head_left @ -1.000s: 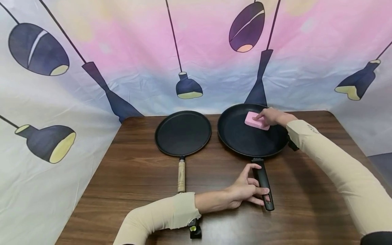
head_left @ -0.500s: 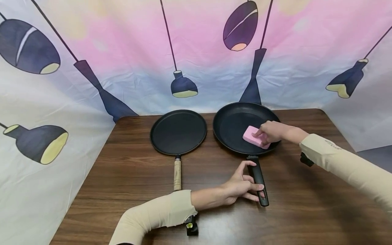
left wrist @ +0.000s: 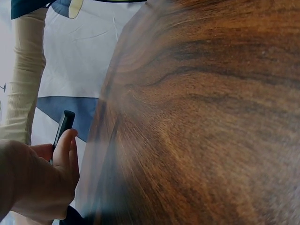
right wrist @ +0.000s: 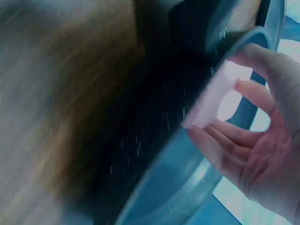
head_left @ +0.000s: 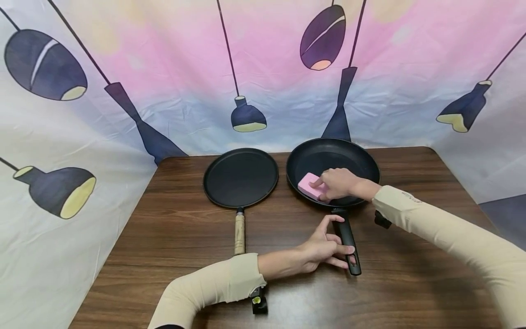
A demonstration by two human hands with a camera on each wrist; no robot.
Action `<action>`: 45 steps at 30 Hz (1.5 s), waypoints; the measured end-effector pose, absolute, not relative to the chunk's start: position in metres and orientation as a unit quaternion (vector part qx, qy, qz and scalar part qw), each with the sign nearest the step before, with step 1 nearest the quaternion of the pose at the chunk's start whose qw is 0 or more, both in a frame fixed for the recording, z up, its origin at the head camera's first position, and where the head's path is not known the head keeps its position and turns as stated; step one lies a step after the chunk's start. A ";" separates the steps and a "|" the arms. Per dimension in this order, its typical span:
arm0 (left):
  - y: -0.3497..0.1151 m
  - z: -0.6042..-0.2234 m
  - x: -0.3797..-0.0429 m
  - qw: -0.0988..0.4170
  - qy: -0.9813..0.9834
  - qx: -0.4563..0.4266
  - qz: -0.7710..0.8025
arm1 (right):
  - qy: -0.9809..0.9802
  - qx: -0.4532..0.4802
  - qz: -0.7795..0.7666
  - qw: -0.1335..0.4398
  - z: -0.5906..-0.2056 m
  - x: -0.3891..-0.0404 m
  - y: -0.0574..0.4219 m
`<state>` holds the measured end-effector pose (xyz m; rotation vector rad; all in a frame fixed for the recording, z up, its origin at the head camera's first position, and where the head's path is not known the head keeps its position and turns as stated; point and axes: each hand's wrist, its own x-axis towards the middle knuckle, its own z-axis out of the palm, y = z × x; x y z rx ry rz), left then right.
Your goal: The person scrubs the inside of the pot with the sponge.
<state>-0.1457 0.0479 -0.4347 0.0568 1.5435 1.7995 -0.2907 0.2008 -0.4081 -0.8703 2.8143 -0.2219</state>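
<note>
A deep black frying pan (head_left: 328,157) rests at the back right of the table. In the head view my left hand (head_left: 322,249) holds its black handle (head_left: 347,240), thumb and fingers spread along it; the left wrist view shows the handle's end (left wrist: 65,123) sticking out past the fingers. Inside the pan, at its near left, my right hand (head_left: 341,183) grips a pink sponge (head_left: 308,185) against the bottom. The right wrist view is blurred, but there the thumb and fingers close on the edges of the sponge (right wrist: 211,101).
Left of the frying pan lies a flat black crepe pan (head_left: 241,178), its wooden handle (head_left: 239,233) pointing toward me. Both stand on a dark wooden table (head_left: 176,228). Behind it hangs a cloth printed with lamps (head_left: 185,109).
The right hand has swept the sponge from the pan's upper right to its near right, then left to the near left. The left hand has stayed on the handle.
</note>
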 end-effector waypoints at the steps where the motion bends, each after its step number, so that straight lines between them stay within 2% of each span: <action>1: 0.048 -0.435 -0.146 0.375 0.603 0.021 0.704 | 0.951 -0.286 -0.083 0.089 -0.409 -0.292 0.198; 7: 0.051 -0.433 -0.148 0.375 0.603 0.022 0.703 | 0.950 -0.254 -0.148 0.101 -0.408 -0.300 0.193; 12: 0.052 -0.434 -0.148 0.380 0.605 0.023 0.699 | 0.925 -0.272 -0.232 0.130 -0.400 -0.300 0.202; 16: 0.052 -0.435 -0.147 0.380 0.607 0.020 0.698 | 0.917 -0.278 -0.256 0.128 -0.390 -0.295 0.213; 30: 0.048 -0.435 -0.143 0.370 0.612 0.022 0.699 | 0.955 -0.184 -0.221 0.072 -0.363 -0.277 0.285; 39: 0.047 -0.433 -0.141 0.368 0.611 0.024 0.700 | 0.976 -0.073 -0.195 0.069 -0.363 -0.268 0.336; 45: 0.046 -0.431 -0.141 0.366 0.613 0.028 0.700 | 0.982 -0.037 -0.174 0.068 -0.366 -0.264 0.359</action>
